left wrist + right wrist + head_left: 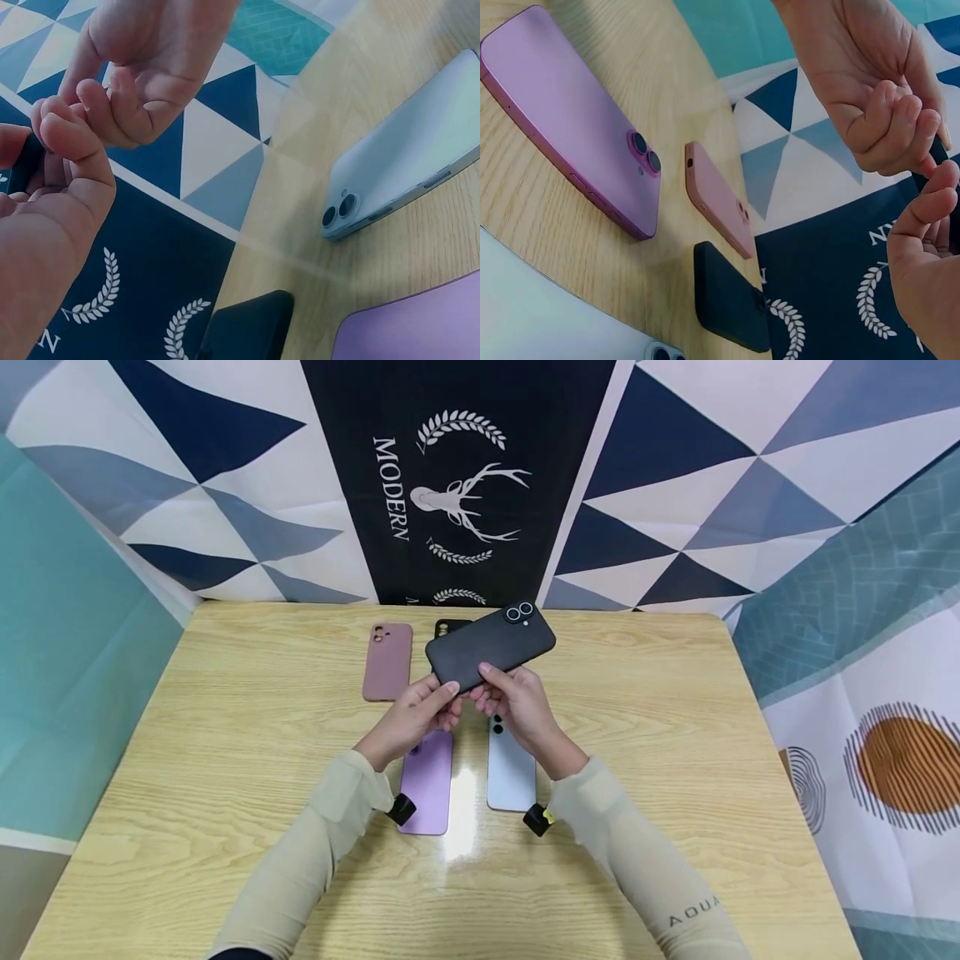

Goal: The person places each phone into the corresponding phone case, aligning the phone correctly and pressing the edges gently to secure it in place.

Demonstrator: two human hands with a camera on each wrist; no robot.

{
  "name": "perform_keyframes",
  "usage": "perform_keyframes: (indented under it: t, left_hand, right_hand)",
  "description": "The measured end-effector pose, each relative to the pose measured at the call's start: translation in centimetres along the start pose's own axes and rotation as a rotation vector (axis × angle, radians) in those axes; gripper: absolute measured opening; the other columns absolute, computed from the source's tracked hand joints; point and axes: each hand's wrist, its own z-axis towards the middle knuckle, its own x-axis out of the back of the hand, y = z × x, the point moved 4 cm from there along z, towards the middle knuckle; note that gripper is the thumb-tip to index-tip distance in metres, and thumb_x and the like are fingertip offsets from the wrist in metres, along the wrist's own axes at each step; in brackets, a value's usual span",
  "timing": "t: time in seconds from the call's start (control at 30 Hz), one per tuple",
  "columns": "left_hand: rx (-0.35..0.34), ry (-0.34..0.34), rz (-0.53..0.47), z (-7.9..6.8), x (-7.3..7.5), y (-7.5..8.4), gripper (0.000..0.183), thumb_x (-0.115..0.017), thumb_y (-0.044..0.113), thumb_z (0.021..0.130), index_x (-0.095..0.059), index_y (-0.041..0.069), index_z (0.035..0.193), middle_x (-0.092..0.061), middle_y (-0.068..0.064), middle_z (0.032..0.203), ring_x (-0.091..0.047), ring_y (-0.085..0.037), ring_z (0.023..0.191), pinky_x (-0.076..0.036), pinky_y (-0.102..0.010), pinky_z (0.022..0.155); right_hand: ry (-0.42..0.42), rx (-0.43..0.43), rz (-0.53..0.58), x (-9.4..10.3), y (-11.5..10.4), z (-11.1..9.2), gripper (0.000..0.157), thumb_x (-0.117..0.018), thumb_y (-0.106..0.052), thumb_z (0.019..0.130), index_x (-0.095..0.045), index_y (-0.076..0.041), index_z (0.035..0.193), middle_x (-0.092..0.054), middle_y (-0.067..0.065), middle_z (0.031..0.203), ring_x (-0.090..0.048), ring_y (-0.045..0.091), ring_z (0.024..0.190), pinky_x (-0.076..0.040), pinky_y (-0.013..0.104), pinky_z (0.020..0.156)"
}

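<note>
Black phone (491, 647) held flat, lenses pointing far-right.

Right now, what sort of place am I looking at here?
Probably a small staged recording booth: a wooden table walled in by patterned cloth backdrops, with phones and cases laid out while both hands hold a black-cased phone.

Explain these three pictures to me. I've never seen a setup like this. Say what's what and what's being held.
No machine here: a person works with two bare hands and wears three cameras. The big picture is from the head, looking down at a wooden table. The small ones are from each wrist. The left hand and right hand together hold a black phone above the table. On it lie a purple phone, a light blue phone, a pink case and a black case.
</note>
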Motion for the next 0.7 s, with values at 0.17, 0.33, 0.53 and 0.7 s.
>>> perform_keyframes:
  t: [0.17,0.33,0.53,0.7]
  left_hand:
    - [-0.021,0.01,-0.043,0.0,-0.1,0.0,0.015,-0.038,0.017,0.101,-0.048,0.007,0.097,-0.054,0.002,0.078,-0.052,-0.006,0.067,-0.046,-0.018,0.061]
    - [-0.037,0.024,-0.074,0.0,-0.3,0.1,0.02,-0.037,0.017,0.101,-0.049,0.001,0.104,-0.055,0.002,0.079,-0.053,-0.006,0.068,-0.047,-0.018,0.062]
    - [-0.032,0.038,-0.063,0.0,-0.5,-0.1,0.025,-0.04,0.017,0.101,-0.051,-0.005,0.105,-0.057,0.002,0.078,-0.055,-0.006,0.068,-0.049,-0.018,0.063]
    - [0.01,0.023,0.002,-0.2,-0.5,-0.5,0.025,-0.047,0.017,0.097,-0.057,-0.006,0.094,-0.063,0.004,0.075,-0.061,-0.007,0.069,-0.052,-0.023,0.065]
  right_hand:
    - [0.022,0.018,-0.04,0.1,-0.3,0.1,0.025,-0.05,-0.013,0.096,-0.061,-0.008,0.074,-0.063,-0.004,0.059,-0.056,0.006,0.051,-0.046,0.016,0.049]
    - [0.137,0.089,0.058,1.0,-0.8,0.2,0.012,-0.053,-0.012,0.095,-0.057,-0.007,0.085,-0.067,-0.002,0.062,-0.062,0.008,0.055,-0.051,0.018,0.053]
    - [0.18,0.121,0.06,1.5,-1.5,0.2,0.013,-0.049,-0.012,0.097,-0.054,-0.005,0.087,-0.066,-0.001,0.063,-0.064,0.01,0.058,-0.054,0.02,0.06]
    - [0.17,0.073,0.029,1.9,-1.7,-0.2,0.013,-0.047,-0.011,0.097,-0.052,-0.006,0.086,-0.063,-0.003,0.062,-0.06,0.009,0.056,-0.051,0.019,0.057]
